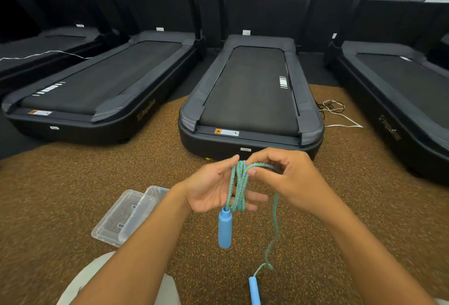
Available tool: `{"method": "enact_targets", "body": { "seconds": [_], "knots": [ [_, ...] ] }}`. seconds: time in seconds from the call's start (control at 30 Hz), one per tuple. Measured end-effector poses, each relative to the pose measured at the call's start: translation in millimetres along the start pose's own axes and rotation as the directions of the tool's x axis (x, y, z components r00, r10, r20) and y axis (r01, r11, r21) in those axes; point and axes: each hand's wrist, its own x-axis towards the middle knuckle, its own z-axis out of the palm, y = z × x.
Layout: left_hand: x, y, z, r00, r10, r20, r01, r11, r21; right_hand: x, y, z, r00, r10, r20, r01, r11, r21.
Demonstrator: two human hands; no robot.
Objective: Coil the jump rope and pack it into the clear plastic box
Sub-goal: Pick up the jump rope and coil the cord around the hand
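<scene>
- Presently catalogued: jump rope [239, 183], green-and-blue braid, several loops wound lengthwise over the left hand [213, 187], from thumb side down to little-finger side.
- Left hand: palm up, fingers nearly straight and spread, serving as a former for the coil; it bears the loops but does not clench them.
- Right hand [289, 181]: fingers curled, thumb and forefinger pinching the running strand at the top of the coil.
- First handle [225, 228], blue: hangs free just below the left palm.
- Second handle [254, 291], blue: low in view near the floor, joined by a slack tail trailing down from the right hand.
- Clear plastic box [143, 210]: on the speckled floor [73, 195] to the left, partly behind the left forearm, open, with its lid [116, 217] beside and overlapping it; nothing of the rope is in it.
- Hazard: with the left fingers straight, loops may slide off the fingertips if that hand tilts.
- Hazard: the hanging handle's weight may drag the first turn loose.
- Hazard: the slack tail may kink or snag, giving an uneven coil likely too bulky for the shallow box.
</scene>
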Motion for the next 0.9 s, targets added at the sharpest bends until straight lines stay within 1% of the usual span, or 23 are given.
{"method": "enact_targets", "body": {
  "seconds": [0.07, 0.2, 0.27, 0.3, 0.37, 0.4, 0.5, 0.53, 0.6, 0.7, 0.8, 0.9],
  "knots": [
    [2, -3, 2, 0.998, -0.029, 0.055, 0.028, 1.000, 0.010, 1, 3, 0, 1.000, 0.010, -0.008, -0.010, 1.000, -0.008],
    [2, -4, 7, 0.985, -0.071, 0.157, 0.064, 0.997, 0.047, 2, 8, -1, 0.997, 0.082, 0.005, -0.082, 0.985, 0.151],
    [2, -3, 9, 0.978, -0.085, 0.192, 0.070, 0.994, 0.084, 3, 11, -3, 0.995, 0.103, 0.010, -0.103, 0.981, 0.165],
    [2, -3, 9, 0.974, -0.095, 0.204, 0.076, 0.992, 0.096, 3, 13, -4, 0.995, 0.097, 0.004, -0.097, 0.985, 0.144],
    [2, -4, 10, 0.970, -0.113, 0.217, 0.089, 0.989, 0.118, 3, 16, -6, 0.998, 0.065, -0.003, -0.065, 0.997, 0.052],
    [3, -4, 10, 0.967, -0.119, 0.225, 0.092, 0.988, 0.127, 4, 18, -7, 0.998, 0.064, 0.008, -0.064, 0.997, 0.032],
    [4, -4, 10, 0.961, -0.124, 0.248, 0.085, 0.983, 0.164, 4, 22, -9, 0.994, 0.106, 0.038, -0.111, 0.979, 0.174],
    [4, -5, 10, 0.959, -0.121, 0.255, 0.078, 0.982, 0.174, 5, 25, -9, 0.994, 0.103, 0.026, -0.106, 0.978, 0.180],
    [4, -5, 10, 0.959, -0.106, 0.263, 0.063, 0.984, 0.165, 6, 33, -8, 0.995, 0.095, -0.003, -0.094, 0.987, 0.132],
    [4, -8, 9, 0.965, -0.091, 0.246, 0.055, 0.987, 0.151, 6, 48, -3, 0.993, 0.113, -0.035, -0.109, 0.988, 0.111],
    [6, -11, 7, 0.968, -0.114, 0.223, 0.080, 0.984, 0.158, 2, 64, 4, 0.989, 0.142, -0.036, -0.136, 0.981, 0.137],
    [6, -11, 6, 0.967, -0.099, 0.236, 0.077, 0.992, 0.099, -1, 80, 7, 0.981, 0.193, -0.032, -0.184, 0.966, 0.183]
  ]
}}
